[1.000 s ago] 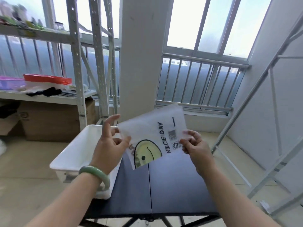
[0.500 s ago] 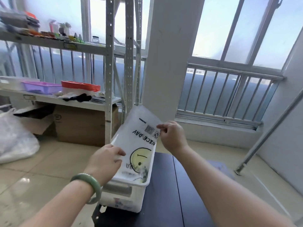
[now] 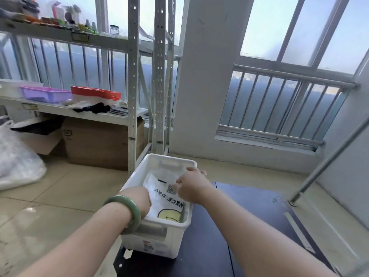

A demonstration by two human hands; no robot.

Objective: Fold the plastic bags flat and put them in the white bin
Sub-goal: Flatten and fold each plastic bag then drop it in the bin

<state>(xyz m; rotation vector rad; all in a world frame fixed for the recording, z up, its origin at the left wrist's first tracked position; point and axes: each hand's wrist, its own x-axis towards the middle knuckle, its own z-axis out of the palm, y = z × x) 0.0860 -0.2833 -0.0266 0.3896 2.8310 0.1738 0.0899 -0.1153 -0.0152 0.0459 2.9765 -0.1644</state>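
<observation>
A folded white plastic bag (image 3: 166, 198), printed with "NICE DAY", a barcode and a yellow smiley, lies flat inside the white bin (image 3: 159, 221). The bin stands on the left end of the dark table (image 3: 249, 208). My left hand (image 3: 140, 198), with a green bangle on its wrist, reaches over the bin's left rim, fingers curled down onto the bag's left edge. My right hand (image 3: 191, 185) comes in from the right and pinches the bag by the barcode. Both hands sit low in the bin, touching the bag.
A metal shelf rack (image 3: 131, 96) stands behind the bin, carrying a purple tray (image 3: 46, 93) and a red-lidded tub (image 3: 95, 92). Cardboard boxes (image 3: 95, 142) sit under it, a large clear sack (image 3: 18, 162) lies on the floor at left. A slanted metal pole (image 3: 327, 160) rises at right.
Both hands have lowered the bag from above the bin's rim down into the bin, where it now lies flat. The view has tilted down and closer to the bin.
</observation>
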